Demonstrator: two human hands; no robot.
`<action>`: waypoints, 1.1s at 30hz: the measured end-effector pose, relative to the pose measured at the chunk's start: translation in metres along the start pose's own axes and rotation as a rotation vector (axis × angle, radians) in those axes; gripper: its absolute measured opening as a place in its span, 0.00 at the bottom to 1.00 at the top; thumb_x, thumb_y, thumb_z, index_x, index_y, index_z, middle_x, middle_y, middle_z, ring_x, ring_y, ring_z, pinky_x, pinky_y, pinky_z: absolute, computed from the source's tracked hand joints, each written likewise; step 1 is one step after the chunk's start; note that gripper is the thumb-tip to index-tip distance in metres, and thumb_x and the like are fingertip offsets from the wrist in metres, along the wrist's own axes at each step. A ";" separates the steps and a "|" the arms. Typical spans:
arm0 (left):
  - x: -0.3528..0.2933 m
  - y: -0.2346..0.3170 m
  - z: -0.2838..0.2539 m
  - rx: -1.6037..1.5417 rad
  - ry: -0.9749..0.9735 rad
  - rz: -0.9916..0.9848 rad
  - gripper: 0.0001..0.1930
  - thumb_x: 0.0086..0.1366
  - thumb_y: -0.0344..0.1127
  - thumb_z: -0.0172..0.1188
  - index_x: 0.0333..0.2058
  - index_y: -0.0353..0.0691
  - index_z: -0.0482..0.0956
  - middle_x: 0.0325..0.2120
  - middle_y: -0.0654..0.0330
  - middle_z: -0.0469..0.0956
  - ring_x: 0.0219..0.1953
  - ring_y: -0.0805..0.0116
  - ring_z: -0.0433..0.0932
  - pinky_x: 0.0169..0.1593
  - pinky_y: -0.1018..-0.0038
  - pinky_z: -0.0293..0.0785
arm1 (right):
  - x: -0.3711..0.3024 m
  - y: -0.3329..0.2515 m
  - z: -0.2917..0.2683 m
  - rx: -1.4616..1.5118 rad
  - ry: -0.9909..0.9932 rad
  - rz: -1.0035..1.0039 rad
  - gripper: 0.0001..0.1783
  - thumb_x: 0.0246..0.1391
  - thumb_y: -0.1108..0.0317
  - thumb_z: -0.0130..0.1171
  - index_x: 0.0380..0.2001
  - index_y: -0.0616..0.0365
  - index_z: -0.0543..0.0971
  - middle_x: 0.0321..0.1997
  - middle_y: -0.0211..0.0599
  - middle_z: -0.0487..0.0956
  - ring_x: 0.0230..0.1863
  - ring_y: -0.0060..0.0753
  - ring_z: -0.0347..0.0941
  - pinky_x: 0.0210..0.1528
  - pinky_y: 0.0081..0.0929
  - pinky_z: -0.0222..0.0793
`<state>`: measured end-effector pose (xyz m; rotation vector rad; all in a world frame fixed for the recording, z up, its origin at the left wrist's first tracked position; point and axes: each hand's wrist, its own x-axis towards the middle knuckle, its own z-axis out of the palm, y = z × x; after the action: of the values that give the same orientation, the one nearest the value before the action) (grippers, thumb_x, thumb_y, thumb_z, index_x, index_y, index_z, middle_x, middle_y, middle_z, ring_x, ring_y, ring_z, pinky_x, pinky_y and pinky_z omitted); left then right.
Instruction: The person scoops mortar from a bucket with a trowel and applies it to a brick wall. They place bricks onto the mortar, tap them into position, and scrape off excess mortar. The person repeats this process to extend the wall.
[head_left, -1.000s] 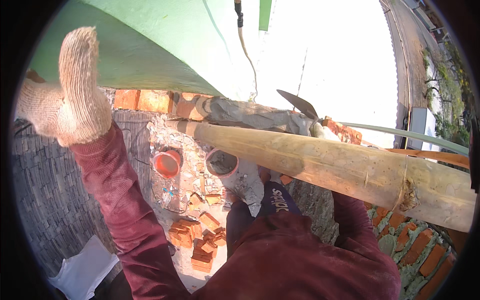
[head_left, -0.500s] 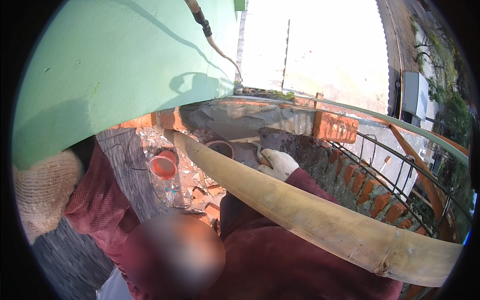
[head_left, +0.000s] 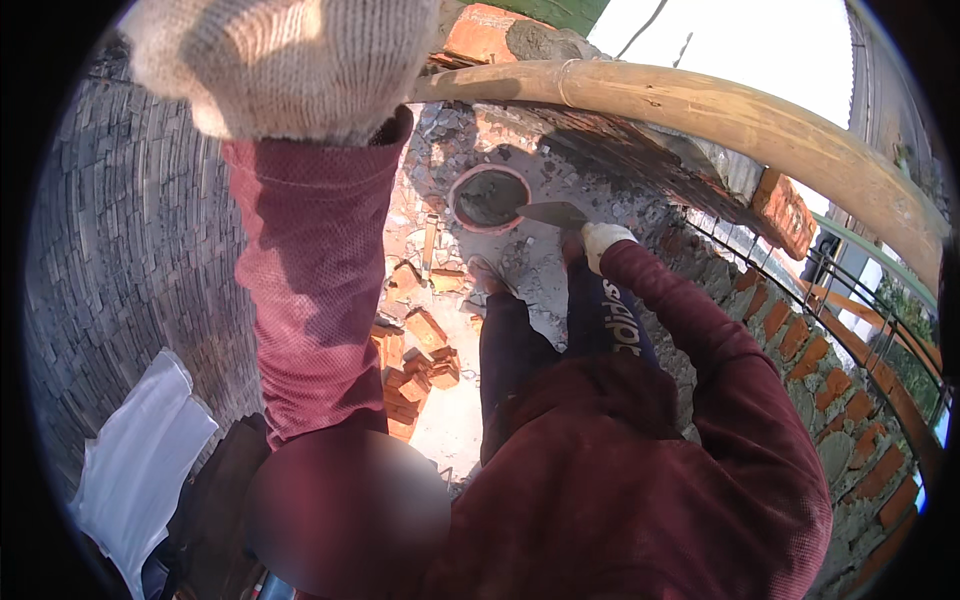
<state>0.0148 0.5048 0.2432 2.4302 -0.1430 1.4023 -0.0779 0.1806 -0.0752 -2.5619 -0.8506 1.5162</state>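
My right hand [head_left: 605,245], in a pale glove, is closed around the handle of a trowel [head_left: 555,213]. The blade points left, and its tip reaches the rim of a round bucket [head_left: 457,208]. Grey wet mortar [head_left: 490,197] lies inside that bucket, on the rubble-strewn floor. Close to the camera, my left hand [head_left: 285,65] is raised at the upper left in a knitted cream glove. The top edge of the picture cuts it off, so its fingers and anything in them are hidden.
A thick bamboo pole [head_left: 700,95] crosses the upper right above a brick wall [head_left: 800,340]. One loose brick [head_left: 783,212] sits there. Broken bricks [head_left: 425,365] are heaped on the floor. White cloth [head_left: 145,455] hangs at lower left, beside grey stone-patterned cladding [head_left: 150,250].
The view has tilted down toward the floor and my legs. My left hand has risen in front of the camera. My right hand's trowel has gone from the mortar-covered wall top to the bucket.
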 end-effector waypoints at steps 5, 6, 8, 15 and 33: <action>-0.363 -0.004 -0.095 -0.070 -0.806 -0.818 0.32 0.62 0.37 0.66 0.62 0.29 0.68 0.59 0.41 0.70 0.63 0.41 0.67 0.67 0.50 0.62 | 0.187 -0.042 0.091 -0.204 -0.017 0.104 0.17 0.61 0.66 0.53 0.49 0.54 0.85 0.50 0.46 0.85 0.51 0.47 0.83 0.47 0.44 0.80; -0.443 0.023 -0.118 -0.110 -0.892 -0.891 0.35 0.61 0.42 0.66 0.63 0.30 0.67 0.59 0.41 0.69 0.63 0.39 0.65 0.68 0.48 0.58 | 0.221 -0.048 0.099 -0.270 0.005 0.102 0.18 0.60 0.65 0.54 0.50 0.55 0.84 0.49 0.45 0.85 0.49 0.47 0.84 0.47 0.46 0.80; -0.535 0.089 -0.160 -0.086 -1.467 -1.029 0.41 0.61 0.55 0.65 0.66 0.34 0.65 0.65 0.37 0.62 0.68 0.31 0.56 0.70 0.43 0.50 | 0.290 -0.042 0.134 -0.412 0.204 0.117 0.20 0.60 0.63 0.56 0.54 0.55 0.78 0.49 0.39 0.84 0.48 0.48 0.84 0.40 0.51 0.80; -0.638 0.159 -0.185 -0.144 -1.390 -1.312 0.32 0.52 0.47 0.71 0.54 0.40 0.77 0.57 0.49 0.72 0.64 0.42 0.63 0.67 0.48 0.58 | 0.378 -0.068 0.187 -0.573 0.137 -0.013 0.17 0.63 0.66 0.51 0.52 0.61 0.79 0.50 0.47 0.84 0.47 0.49 0.84 0.41 0.50 0.82; -0.640 0.153 -0.175 -0.175 -1.485 -1.317 0.27 0.54 0.45 0.70 0.51 0.40 0.80 0.57 0.52 0.73 0.66 0.43 0.63 0.68 0.43 0.52 | 0.336 -0.020 0.181 -0.148 -0.048 0.150 0.18 0.57 0.64 0.57 0.48 0.60 0.81 0.50 0.53 0.83 0.54 0.55 0.80 0.55 0.46 0.75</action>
<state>-0.4942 0.3693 -0.1888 1.9967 0.7772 -0.9173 -0.1116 0.3160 -0.4314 -2.7630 -0.8216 1.6178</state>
